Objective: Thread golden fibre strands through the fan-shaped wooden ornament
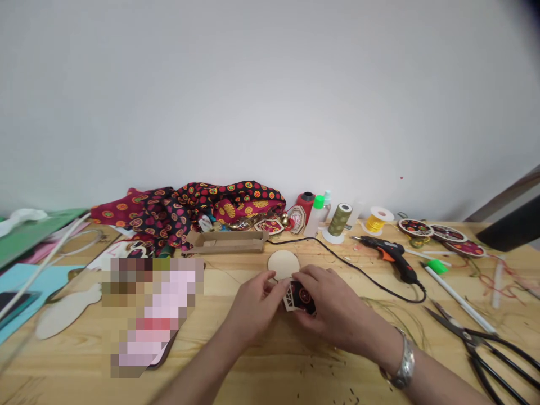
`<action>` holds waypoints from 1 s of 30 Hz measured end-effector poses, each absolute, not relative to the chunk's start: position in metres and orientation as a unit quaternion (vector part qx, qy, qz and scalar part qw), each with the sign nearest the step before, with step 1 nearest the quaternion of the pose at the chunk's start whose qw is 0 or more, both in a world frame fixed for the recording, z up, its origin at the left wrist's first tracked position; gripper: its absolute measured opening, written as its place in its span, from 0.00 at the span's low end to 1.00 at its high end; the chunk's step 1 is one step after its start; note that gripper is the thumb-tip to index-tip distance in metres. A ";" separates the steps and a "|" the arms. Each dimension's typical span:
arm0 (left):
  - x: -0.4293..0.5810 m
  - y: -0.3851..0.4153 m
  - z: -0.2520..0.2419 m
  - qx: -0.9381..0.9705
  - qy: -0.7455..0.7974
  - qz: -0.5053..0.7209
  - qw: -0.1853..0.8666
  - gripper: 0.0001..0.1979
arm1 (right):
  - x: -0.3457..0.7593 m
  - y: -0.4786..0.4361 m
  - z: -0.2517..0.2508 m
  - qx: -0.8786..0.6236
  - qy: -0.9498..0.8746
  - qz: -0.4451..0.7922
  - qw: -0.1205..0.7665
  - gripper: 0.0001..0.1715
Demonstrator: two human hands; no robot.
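Black patterned piece [304,295] | right hand [337,306]: gripping it | left hand [255,304]: at its edge, grip unclear

A pale grey wall [270,101] rises behind a light wood-grained table [270,377], softly lit.

surface [261,377]: lt.-colored wood, visible grain. placed directly on it: cardboard tray [228,247], rear ctr.; round wooden disc [283,264], ctr., near tray's r. end; glue gun [392,251], r. of ctr.; yel. spool [374,223], rear r., behind gun; shears [468,336], r. side, near; white stick [459,301] between gun & shears.
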State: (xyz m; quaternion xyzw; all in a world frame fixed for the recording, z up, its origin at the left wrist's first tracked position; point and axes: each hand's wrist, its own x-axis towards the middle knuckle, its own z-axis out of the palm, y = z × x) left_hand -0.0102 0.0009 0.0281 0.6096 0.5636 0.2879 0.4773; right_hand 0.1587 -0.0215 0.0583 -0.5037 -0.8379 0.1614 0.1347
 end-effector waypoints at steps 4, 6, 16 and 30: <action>-0.011 0.004 0.029 0.521 0.492 0.292 0.634 0.16 | 0.155 -0.022 0.057 -0.499 -0.838 0.166 0.148 0.22; -0.013 0.007 0.031 0.486 0.479 0.285 0.672 0.15 | 0.159 -0.018 0.056 -0.490 -0.839 0.178 0.157 0.29; -0.023 0.007 0.035 0.487 0.420 0.192 0.742 0.11 | 0.167 0.044 0.038 -0.461 -0.868 0.132 0.132 0.20; -0.032 0.016 0.035 0.419 0.428 0.330 0.729 0.11 | 0.199 0.007 0.048 -0.454 -0.877 0.139 0.077 0.21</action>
